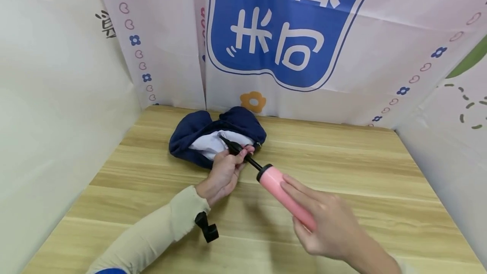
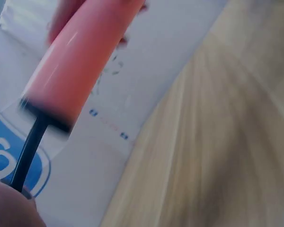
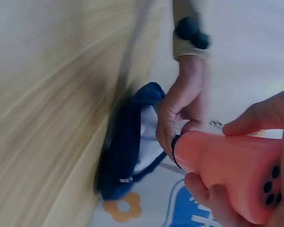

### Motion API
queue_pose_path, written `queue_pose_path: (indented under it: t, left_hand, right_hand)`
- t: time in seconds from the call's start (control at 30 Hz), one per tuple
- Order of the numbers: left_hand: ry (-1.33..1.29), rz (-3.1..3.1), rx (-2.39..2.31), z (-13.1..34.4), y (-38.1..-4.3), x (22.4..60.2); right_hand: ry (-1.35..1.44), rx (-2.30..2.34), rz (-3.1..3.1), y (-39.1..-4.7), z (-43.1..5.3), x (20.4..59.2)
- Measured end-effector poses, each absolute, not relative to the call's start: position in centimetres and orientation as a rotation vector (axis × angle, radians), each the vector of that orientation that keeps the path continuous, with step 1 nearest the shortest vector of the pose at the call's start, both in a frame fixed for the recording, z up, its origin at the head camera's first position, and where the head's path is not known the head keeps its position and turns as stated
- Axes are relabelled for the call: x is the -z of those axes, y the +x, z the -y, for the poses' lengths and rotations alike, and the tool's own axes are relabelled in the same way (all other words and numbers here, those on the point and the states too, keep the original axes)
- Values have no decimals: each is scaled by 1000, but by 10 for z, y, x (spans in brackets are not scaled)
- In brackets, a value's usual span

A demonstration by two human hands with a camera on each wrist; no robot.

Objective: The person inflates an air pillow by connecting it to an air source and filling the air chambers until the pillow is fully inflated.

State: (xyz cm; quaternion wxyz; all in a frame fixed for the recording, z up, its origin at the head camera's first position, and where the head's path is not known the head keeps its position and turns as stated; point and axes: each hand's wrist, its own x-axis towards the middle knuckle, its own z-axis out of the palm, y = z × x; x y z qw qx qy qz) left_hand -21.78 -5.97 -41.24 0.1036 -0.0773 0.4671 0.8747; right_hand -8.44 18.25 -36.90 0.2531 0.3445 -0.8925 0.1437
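Note:
A pink hand pump [image 1: 286,195] with a black rod and nozzle slants over the table. My right hand [image 1: 336,225] grips its pink barrel. With fingers curled round it, my left hand [image 1: 224,171] holds the black nozzle end [image 1: 233,146]. The nozzle tip points into the open mouth of a navy fabric pouch [image 1: 190,128], against white material [image 1: 203,143] inside. In the left wrist view the barrel [image 2: 80,61] shows close up, with the rod drawn out of it. The right wrist view shows small dark holes in the barrel's end [image 3: 271,185].
The wood-grain table [image 1: 342,160] is bounded by printed white sheets at the back and sides. A blue sign with white characters [image 1: 281,33] covers the back sheet. A black strap piece [image 1: 207,227] hangs by the left sleeve [image 1: 163,223].

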Motion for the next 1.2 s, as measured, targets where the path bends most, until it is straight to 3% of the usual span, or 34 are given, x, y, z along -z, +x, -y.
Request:
queue_pose_path:
  t: [0.17, 0.33, 0.83, 1.2]
  left_hand:
    - [-275, -1388, -2611, 52, -208, 409]
    - [-150, -1400, -2561, 60, -212, 404]
    - [-139, -1355, -2577, 72, -230, 404]
    - [-232, -1304, -2587, 45, -202, 416]
  right_hand:
    - [914, -450, 2350, -111, -153, 378]
    - [914, -458, 2379, -116, -148, 379]
    - [919, -400, 2512, -60, -207, 348]
    - [842, -504, 2383, -101, -164, 373]
